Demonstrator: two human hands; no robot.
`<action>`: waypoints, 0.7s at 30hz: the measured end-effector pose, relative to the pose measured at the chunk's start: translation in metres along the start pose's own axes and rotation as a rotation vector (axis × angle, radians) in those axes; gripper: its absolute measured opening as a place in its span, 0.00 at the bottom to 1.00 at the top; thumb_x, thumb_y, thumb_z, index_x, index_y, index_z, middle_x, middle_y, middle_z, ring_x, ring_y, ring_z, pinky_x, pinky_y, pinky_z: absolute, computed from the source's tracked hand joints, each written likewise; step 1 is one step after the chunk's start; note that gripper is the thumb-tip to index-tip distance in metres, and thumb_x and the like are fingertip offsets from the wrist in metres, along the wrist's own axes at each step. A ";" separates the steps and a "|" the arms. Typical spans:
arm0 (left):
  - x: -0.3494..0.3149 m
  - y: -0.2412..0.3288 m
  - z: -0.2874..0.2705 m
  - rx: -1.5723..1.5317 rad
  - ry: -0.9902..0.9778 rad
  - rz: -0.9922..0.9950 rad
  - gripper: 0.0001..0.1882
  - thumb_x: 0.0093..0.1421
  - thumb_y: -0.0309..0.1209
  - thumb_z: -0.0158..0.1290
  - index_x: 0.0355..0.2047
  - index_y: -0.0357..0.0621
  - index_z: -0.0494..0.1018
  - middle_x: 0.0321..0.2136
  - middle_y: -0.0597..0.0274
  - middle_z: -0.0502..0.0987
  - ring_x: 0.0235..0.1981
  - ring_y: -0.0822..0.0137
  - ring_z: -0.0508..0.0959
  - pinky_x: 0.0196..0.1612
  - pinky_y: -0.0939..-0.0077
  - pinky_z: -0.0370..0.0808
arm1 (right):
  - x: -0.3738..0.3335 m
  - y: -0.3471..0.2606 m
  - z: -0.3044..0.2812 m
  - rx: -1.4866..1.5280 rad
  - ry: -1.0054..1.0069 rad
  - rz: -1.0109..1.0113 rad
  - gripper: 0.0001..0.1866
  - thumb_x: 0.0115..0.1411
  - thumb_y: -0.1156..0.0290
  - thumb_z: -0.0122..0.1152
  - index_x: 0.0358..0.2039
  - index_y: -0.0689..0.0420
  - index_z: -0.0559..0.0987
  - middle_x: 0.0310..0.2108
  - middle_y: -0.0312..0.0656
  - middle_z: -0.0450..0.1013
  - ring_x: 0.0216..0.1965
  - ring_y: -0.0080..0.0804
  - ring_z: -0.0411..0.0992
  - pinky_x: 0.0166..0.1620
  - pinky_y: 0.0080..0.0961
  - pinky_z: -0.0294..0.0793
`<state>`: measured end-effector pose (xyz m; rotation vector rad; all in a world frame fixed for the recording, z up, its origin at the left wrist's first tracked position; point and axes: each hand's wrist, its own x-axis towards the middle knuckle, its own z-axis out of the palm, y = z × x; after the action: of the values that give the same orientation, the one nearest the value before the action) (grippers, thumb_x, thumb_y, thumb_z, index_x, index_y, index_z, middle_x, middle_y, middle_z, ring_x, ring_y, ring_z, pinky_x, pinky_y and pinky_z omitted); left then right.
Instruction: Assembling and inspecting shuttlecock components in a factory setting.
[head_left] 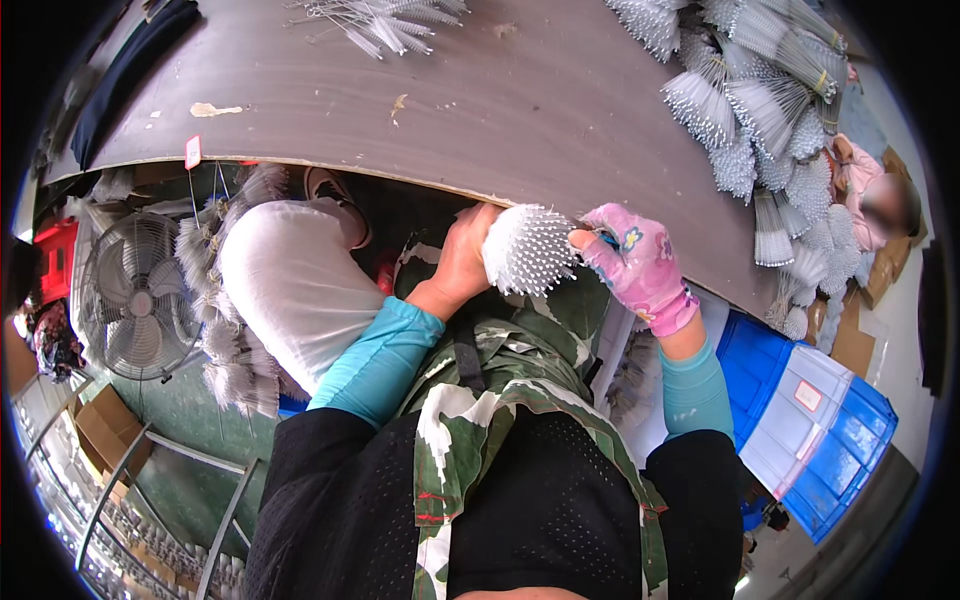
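My bare left hand (463,252) is wrapped round a bundle of white-tipped thin brushes (530,250), just below the table's near edge. Their many small round tips face right, toward my other hand. My right hand (640,262) wears a pink flowered glove with bare skin showing at a fingertip. Its fingers are pinched together close beside the bundle's tips. A small dark bluish bit shows between those fingers, too little of it to name.
A brown table (480,110) bears loose wire brushes (390,20) at its far side and heaped brush bundles (760,100) at right. A standing fan (140,290) is at left, blue-and-white bins (800,420) at right. Another person in pink (865,195) sits beyond the heap.
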<state>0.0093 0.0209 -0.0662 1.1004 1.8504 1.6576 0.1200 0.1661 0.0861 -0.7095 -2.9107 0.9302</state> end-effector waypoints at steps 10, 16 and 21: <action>-0.001 -0.002 -0.002 0.051 -0.006 0.023 0.19 0.44 0.29 0.60 0.38 0.42 0.69 0.32 0.49 0.74 0.35 0.46 0.74 0.39 0.58 0.70 | 0.013 -0.007 -0.004 -0.157 -0.065 -0.049 0.21 0.55 0.50 0.60 0.27 0.58 0.75 0.22 0.49 0.73 0.26 0.49 0.73 0.29 0.38 0.70; 0.001 -0.001 -0.003 0.058 -0.001 0.032 0.20 0.44 0.29 0.60 0.38 0.42 0.69 0.32 0.49 0.74 0.35 0.46 0.74 0.40 0.58 0.70 | 0.016 -0.005 -0.002 -0.239 -0.050 -0.193 0.21 0.56 0.50 0.57 0.25 0.58 0.73 0.21 0.47 0.71 0.25 0.47 0.72 0.28 0.38 0.70; 0.000 -0.001 -0.003 0.025 -0.008 0.038 0.21 0.43 0.30 0.61 0.38 0.42 0.69 0.31 0.49 0.75 0.35 0.46 0.75 0.40 0.58 0.70 | 0.020 -0.004 -0.004 -0.311 -0.116 -0.230 0.19 0.57 0.51 0.57 0.27 0.57 0.74 0.23 0.47 0.71 0.25 0.48 0.72 0.27 0.38 0.70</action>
<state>0.0064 0.0191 -0.0659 1.1574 1.8614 1.6528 0.1005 0.1737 0.0892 -0.3220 -3.1880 0.5202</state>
